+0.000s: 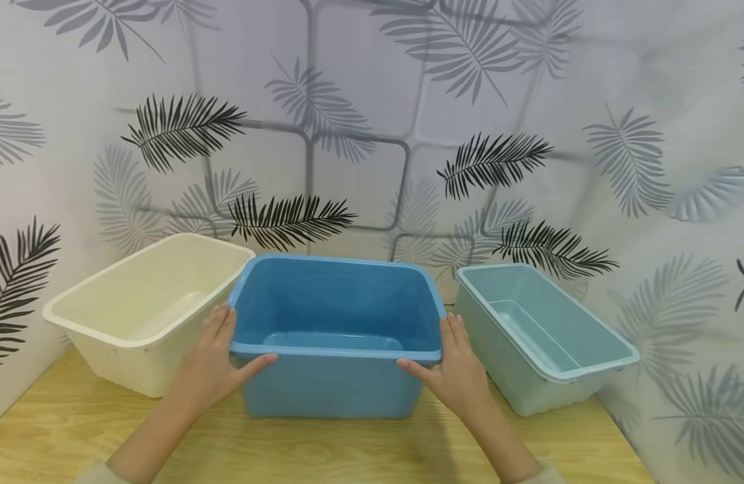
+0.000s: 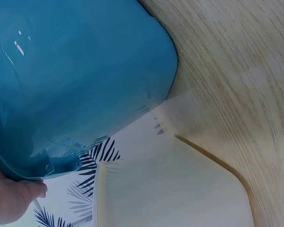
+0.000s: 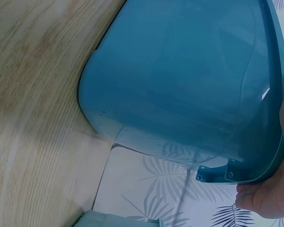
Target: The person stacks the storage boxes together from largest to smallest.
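Note:
A blue plastic tub (image 1: 332, 388) stands upright on the wooden table, its hollow facing up, between two paler tubs. My left hand (image 1: 210, 359) grips its rim at the near left corner, thumb along the front and fingers on the side. At the opposite near corner, my right hand (image 1: 455, 366) holds the rim the same way, thumb in front. In the left wrist view the fingers of the left hand (image 2: 12, 201) tuck under the rim by a small bracket. The right wrist view shows the right hand (image 3: 267, 194) beneath the rim too.
Close on the left sits a cream tub (image 1: 124, 363), angled toward the back. A pale green tub (image 1: 511, 356) stands on the right, also angled. Behind the wood-grain table (image 1: 323, 450) hangs a leaf-patterned sheet (image 1: 359, 87).

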`<action>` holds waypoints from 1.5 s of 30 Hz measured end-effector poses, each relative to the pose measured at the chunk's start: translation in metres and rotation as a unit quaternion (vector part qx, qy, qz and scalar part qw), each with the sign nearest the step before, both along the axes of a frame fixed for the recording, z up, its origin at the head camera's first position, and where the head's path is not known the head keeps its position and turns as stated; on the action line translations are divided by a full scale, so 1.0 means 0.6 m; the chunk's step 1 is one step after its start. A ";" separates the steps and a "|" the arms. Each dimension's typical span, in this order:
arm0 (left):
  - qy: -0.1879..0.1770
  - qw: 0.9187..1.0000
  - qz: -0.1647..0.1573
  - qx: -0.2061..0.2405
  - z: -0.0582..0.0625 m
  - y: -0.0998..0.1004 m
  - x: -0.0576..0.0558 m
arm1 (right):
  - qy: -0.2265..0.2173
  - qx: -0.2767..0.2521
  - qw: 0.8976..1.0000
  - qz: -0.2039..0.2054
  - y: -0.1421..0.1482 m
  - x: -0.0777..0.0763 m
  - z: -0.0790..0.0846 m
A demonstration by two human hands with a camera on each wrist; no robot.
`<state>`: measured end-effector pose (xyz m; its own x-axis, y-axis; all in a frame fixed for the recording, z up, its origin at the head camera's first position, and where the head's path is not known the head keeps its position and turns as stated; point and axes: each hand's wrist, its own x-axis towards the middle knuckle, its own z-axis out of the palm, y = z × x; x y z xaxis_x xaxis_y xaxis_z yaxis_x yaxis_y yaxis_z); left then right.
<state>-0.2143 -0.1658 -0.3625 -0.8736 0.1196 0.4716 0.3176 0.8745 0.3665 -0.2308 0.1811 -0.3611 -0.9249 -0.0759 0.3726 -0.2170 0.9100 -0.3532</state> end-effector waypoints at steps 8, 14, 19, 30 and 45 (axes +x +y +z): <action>0.007 1.000 0.003 0.001 -0.003 -0.003 0.004 | -0.001 -0.008 1.000 0.001 -0.003 0.004 -0.002; 0.004 1.000 0.010 -0.005 -0.002 -0.004 0.007 | -0.008 -0.036 0.999 0.014 -0.002 0.004 -0.003; 0.069 0.997 0.002 -0.025 -0.003 0.000 0.004 | -0.011 -0.086 0.995 0.044 0.005 0.006 -0.004; 0.216 0.972 -0.058 -0.075 0.009 0.054 -0.011 | 0.128 -0.117 0.979 0.102 0.031 0.014 -0.018; 0.262 0.946 -0.155 -0.109 0.022 0.191 -0.020 | 0.241 -0.059 0.966 0.074 0.100 0.028 -0.035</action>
